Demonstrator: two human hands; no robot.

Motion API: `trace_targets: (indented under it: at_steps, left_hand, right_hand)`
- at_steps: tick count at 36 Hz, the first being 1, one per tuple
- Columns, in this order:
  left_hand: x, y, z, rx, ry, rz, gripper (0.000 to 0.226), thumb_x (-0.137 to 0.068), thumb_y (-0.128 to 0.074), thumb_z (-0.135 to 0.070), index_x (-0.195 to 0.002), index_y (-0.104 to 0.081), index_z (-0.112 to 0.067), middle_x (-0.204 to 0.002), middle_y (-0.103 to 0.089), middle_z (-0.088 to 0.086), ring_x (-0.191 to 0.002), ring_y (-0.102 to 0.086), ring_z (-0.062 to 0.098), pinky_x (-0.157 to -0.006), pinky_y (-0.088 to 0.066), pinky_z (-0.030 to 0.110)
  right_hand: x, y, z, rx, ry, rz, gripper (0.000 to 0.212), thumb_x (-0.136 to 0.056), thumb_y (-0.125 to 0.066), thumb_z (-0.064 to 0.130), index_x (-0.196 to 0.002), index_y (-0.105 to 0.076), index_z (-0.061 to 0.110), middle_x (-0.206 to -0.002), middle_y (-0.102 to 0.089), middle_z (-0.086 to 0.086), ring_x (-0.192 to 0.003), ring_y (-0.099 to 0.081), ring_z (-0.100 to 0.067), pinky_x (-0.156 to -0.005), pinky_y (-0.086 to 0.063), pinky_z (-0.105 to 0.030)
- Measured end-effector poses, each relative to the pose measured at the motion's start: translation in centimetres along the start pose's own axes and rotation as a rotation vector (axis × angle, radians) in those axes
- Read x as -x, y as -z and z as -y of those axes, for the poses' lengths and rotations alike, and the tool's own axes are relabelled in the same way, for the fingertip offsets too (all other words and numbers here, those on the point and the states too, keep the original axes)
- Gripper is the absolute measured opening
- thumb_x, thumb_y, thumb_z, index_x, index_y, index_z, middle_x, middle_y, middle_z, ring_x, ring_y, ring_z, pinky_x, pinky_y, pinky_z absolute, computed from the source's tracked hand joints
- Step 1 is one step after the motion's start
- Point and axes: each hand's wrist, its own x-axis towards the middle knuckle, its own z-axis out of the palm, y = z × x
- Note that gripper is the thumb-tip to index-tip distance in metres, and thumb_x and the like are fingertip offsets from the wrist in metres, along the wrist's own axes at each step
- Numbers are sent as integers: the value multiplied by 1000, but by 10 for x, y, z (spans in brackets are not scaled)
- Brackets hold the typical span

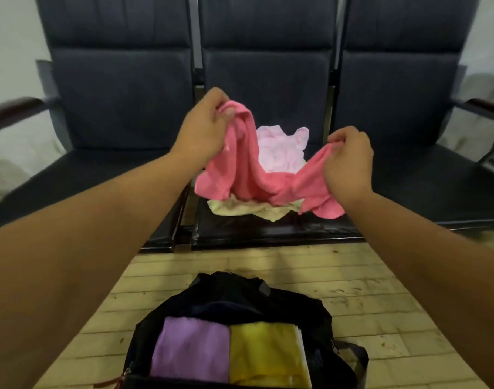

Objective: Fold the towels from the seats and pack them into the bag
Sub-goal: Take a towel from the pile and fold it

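A bright pink towel (246,175) hangs between my two hands above the middle seat (268,228). My left hand (203,130) pinches one end of it, raised higher. My right hand (349,161) grips the other end, lower and to the right. Behind the pink towel a pale pink towel (279,150) lies crumpled on the seat, and a cream towel (248,209) lies under both. On the floor in front, a dark bag (240,301) stands open with a folded purple towel (189,349) and a folded yellow towel (262,352) side by side inside.
Three dark padded seats form one row; the left seat (100,175) and the right seat (425,181) hold nothing. Dark armrests (13,108) stick out at both ends. Pale brick-pattern floor (366,299) lies between the seats and the bag.
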Motion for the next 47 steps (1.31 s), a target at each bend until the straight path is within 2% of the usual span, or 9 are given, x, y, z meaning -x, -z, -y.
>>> trace_targets:
  at_steps: [5, 10, 15, 21, 24, 27, 33, 40, 47]
  left_hand:
    - [13, 15, -53, 44, -96, 196, 7, -102, -51, -25, -97, -57, -26, -83, -56, -15, -73, -52, -3, -64, -39, 14]
    - [32, 32, -104, 23, -154, 379, 8, -99, -57, -23, -101, -65, -21, -85, -64, -12, -75, -57, 1, -72, -48, 23]
    - [48, 52, -138, 53, -136, 388, 14, -95, -65, -30, -102, -68, -18, -82, -67, -12, -73, -59, 1, -72, -47, 26]
    - [70, 77, -155, 167, 23, 516, 29, -83, -79, -25, -109, -69, -16, -102, -74, 3, -97, -71, 21, -87, -58, 33]
    - [81, 86, -155, 464, 134, 424, 31, -83, -75, -17, -112, -70, -7, -114, -70, 22, -101, -66, 33, -103, -45, 55]
    - [89, 92, -164, 754, 222, 322, 20, -94, -63, -11, -113, -71, -12, -104, -72, 15, -93, -65, 24, -91, -53, 39]
    - [103, 103, -177, 550, 182, 383, 18, -92, -67, -18, -108, -75, -14, -106, -75, 10, -103, -71, 25, -98, -54, 44]
    - [116, 118, -164, 410, 201, 437, 52, -73, -83, -41, -116, -67, -18, -112, -74, 3, -106, -70, 22, -99, -52, 48]
    - [127, 117, -142, 532, 332, 414, 21, -98, -59, -18, -110, -72, -7, -111, -74, 11, -103, -68, 26, -100, -51, 46]
  right_hand:
    - [11, 36, 36, -171, 84, 311, 40, -92, -46, 3, -126, -53, 24, -84, -61, -7, -68, -55, -11, -65, -46, -23]
    - [38, 76, 75, -267, 78, 853, 36, -90, -70, 42, -124, -59, 37, -102, -75, 2, -90, -73, -11, -80, -58, -24]
    - [48, 103, 101, -270, 63, 650, 17, -94, -68, 29, -94, -76, 13, -90, -76, -4, -79, -71, -12, -75, -57, -31]
    - [52, 133, 135, -519, -61, 439, 17, -94, -62, 19, -97, -75, 8, -99, -76, -14, -87, -71, -23, -86, -58, -44]
    - [55, 148, 145, -426, -42, 417, 21, -91, -62, 20, -98, -74, 4, -102, -74, -17, -81, -66, -18, -78, -55, -37]
    - [63, 158, 151, -217, 48, 524, 20, -88, -68, 18, -89, -73, -1, -82, -73, -12, -68, -61, -12, -68, -48, -29]
    - [86, 156, 161, -447, 53, 713, 21, -91, -71, 13, -110, -66, 5, -108, -72, -14, -99, -72, -28, -88, -60, -42]
    - [83, 142, 171, -495, -50, 506, 23, -97, -59, 18, -96, -71, -2, -96, -73, -19, -88, -67, -33, -82, -54, -44]
    - [67, 144, 169, -459, -15, 535, 15, -88, -67, 10, -101, -71, 17, -108, -72, -9, -100, -68, -24, -90, -55, -43]
